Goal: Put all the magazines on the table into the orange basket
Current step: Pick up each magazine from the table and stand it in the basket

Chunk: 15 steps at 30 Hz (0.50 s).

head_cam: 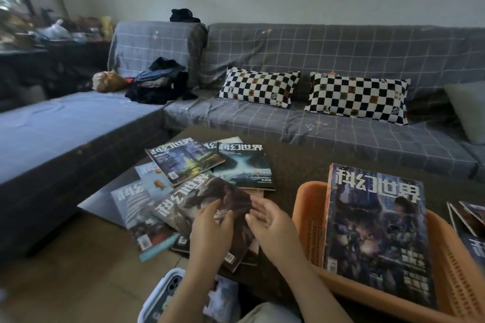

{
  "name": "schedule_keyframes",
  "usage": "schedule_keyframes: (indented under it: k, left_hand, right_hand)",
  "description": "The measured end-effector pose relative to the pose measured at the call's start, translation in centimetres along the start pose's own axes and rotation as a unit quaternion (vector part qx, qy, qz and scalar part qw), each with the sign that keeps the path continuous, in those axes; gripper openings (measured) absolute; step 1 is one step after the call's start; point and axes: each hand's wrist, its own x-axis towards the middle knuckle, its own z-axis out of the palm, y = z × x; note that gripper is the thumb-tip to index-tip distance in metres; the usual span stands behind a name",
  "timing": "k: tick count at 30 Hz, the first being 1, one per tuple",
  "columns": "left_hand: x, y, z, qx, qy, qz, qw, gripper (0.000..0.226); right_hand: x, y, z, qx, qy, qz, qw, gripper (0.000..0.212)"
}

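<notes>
Several magazines lie fanned in a loose, overlapping pile (199, 186) on the dark table (296, 165), at about ten o'clock from the hands. On top of the near part of that pile sits a brownish-covered magazine (194, 204), tilted so its title runs up toward one o'clock. The left hand (211, 231) rests over this cover with its fingers spread and only gently bent, fingertips touching the paper; it pinches nothing that can be seen. The right hand (273, 225) hovers just beside it at three o'clock, palm turned inward, fingers relaxed and loosely extended, holding nothing.

At three o'clock from the hands stands the orange basket (309, 217), a slotted plastic one. One dark blue magazine (378, 233) already lies across it, its top edge propped on the far rim. More magazines (469, 220) show at the frame's right edge, beyond the basket.

At twelve o'clock, a grey checked sofa (341, 55) carries two black-and-white chequered cushions (259, 86) and a heap of dark clothes (160, 84). At six o'clock, a phone (170, 286) lies in a pale container.
</notes>
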Motion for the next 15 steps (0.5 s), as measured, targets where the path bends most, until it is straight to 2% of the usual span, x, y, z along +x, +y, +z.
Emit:
schedule_keyframes:
  k: [4,7,11,15]
  left_hand:
    - [0.6,-2.8,-0.7,0.02,0.014,-0.058,0.998,0.048]
    - [0.8,-4.2,-0.8,-0.011,0.021,-0.109,0.994,0.054]
    - [1.1,-5.5,-0.7,-0.051,0.048,-0.138,0.988,0.051]
    - [1.9,-6.2,-0.8,-0.111,0.101,-0.163,0.975,0.049]
  right_hand:
    - [1.3,1.2,3.8,-0.04,-0.026,0.03,0.998,0.043]
    - [1.8,2.5,5.3,-0.109,-0.031,0.047,0.992,0.043]
    - [2.4,4.7,6.3,-0.19,-0.03,0.039,0.981,0.042]
    - [2.3,6.3,6.9,-0.295,-0.039,0.015,0.955,0.059]
